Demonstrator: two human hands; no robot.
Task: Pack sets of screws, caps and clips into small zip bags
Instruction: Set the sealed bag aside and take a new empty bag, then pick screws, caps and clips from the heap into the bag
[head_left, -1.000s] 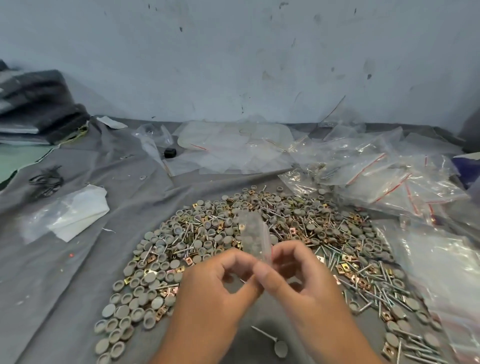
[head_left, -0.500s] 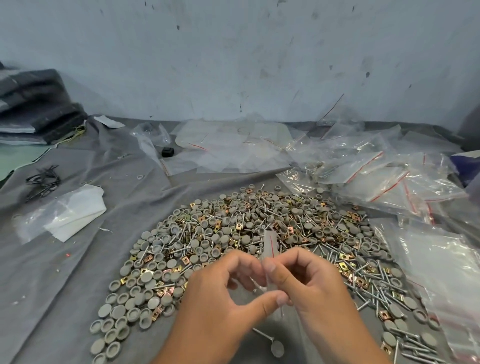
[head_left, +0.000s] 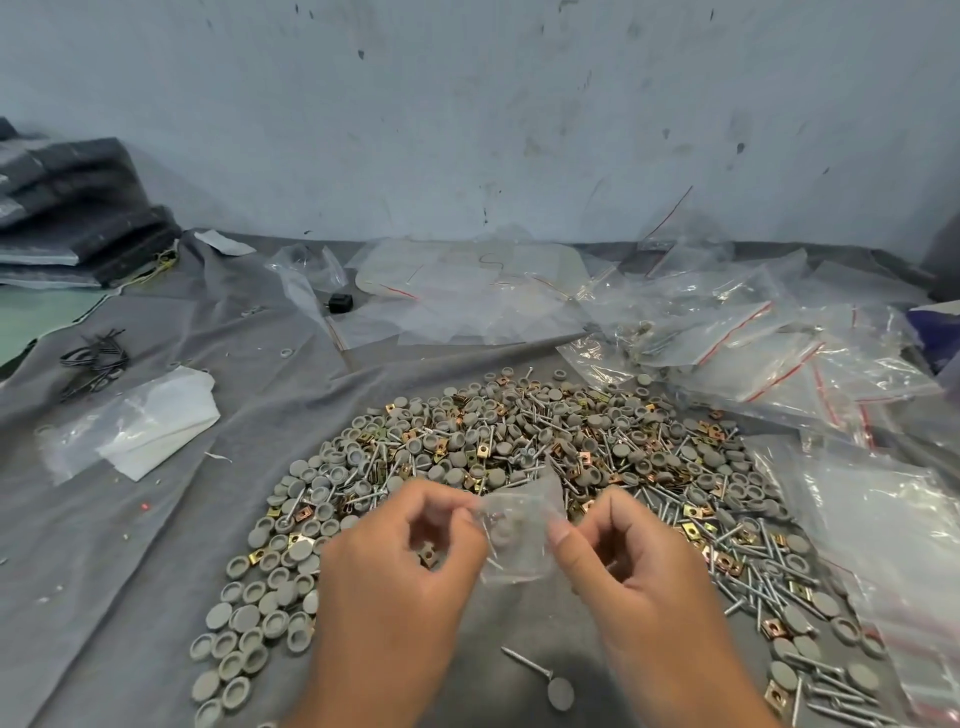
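A small clear zip bag (head_left: 519, 530) hangs between my two hands above the grey cloth. My left hand (head_left: 400, 582) pinches its left top edge and my right hand (head_left: 639, 571) pinches its right edge. A grey cap and a screw show through the plastic. Beyond and around the hands spreads a wide pile of grey caps, screws and brass clips (head_left: 519, 447). One loose screw (head_left: 524, 662) and a cap (head_left: 561, 693) lie on the cloth between my forearms.
Heaps of zip bags with red seals (head_left: 769, 353) cover the back right, and more bags (head_left: 883, 530) lie at the right edge. A folded white bag (head_left: 140, 426) and black ties (head_left: 93, 358) lie left. Dark folded fabric (head_left: 72, 213) is stacked at far left.
My hands have moved apart, and the bag, seen edge-on between touching fingertips before, is now stretched flat between them and sits lower.
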